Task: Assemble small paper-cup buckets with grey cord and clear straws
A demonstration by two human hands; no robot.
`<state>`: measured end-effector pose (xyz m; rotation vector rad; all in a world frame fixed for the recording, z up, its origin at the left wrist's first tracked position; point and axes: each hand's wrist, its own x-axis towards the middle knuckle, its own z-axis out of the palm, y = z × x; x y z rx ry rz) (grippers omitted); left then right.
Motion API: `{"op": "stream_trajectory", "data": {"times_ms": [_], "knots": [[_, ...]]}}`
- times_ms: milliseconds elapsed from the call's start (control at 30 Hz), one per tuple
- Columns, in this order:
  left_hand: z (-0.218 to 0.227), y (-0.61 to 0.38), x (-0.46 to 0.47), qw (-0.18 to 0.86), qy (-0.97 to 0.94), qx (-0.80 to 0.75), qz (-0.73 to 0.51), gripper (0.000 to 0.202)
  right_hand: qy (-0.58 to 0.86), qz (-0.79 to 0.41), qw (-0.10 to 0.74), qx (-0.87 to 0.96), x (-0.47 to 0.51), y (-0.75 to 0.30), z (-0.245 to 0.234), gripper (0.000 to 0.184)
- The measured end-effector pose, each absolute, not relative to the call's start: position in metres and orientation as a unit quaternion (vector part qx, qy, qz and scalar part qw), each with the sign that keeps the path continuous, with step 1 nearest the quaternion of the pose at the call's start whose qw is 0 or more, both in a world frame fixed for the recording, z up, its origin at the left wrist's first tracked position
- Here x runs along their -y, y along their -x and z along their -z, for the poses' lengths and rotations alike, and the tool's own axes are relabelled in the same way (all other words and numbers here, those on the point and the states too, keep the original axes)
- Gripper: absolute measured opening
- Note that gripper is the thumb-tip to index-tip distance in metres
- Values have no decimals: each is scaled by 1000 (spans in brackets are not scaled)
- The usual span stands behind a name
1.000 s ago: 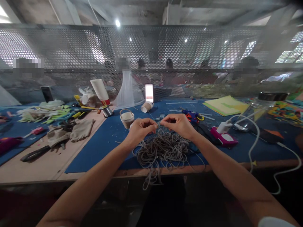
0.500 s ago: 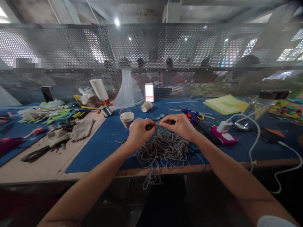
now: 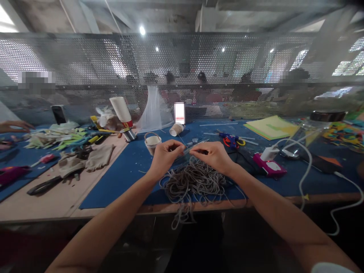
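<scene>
Cord pile (image 3: 196,182) at worktop (image 3: 119,178) edge; I see left hand (image 3: 164,156) and right hand (image 3: 212,154) just above, each grip pinching one thin strand (image 3: 188,149) between them.

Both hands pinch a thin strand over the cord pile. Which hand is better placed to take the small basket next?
Probably the left. The left hand sits just beside the basket, nothing between them; the right hand would have to cross over it. The left must first release the strand.
</scene>
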<state>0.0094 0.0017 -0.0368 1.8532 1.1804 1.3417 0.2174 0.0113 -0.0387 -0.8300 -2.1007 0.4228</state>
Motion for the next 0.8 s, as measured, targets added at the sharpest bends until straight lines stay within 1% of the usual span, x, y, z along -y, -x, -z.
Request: {"op": "stream_trajectory", "data": {"times_ms": [167, 300, 433, 600, 800], "knots": [[37, -9, -4, 357, -661, -423, -507, 21, 353, -186, 415, 817, -13, -218, 41, 23], [37, -10, -4, 422, -649, -397, -494, 20, 365, -249, 424, 791, -15, -220, 40, 29], [35, -11, -1, 451, -652, -389, -470, 18, 361, -294, 430, 773, -18, -222, 36, 31], [35, -12, -1, 408, -702, -393, -432, 15, 350, -338, 405, 774, -26, -228, 35, 29], [42, -13, 0, 264, -765, -428, -402, 14, 332, -325, 391, 795, -35, -233, 40, 26]]}}
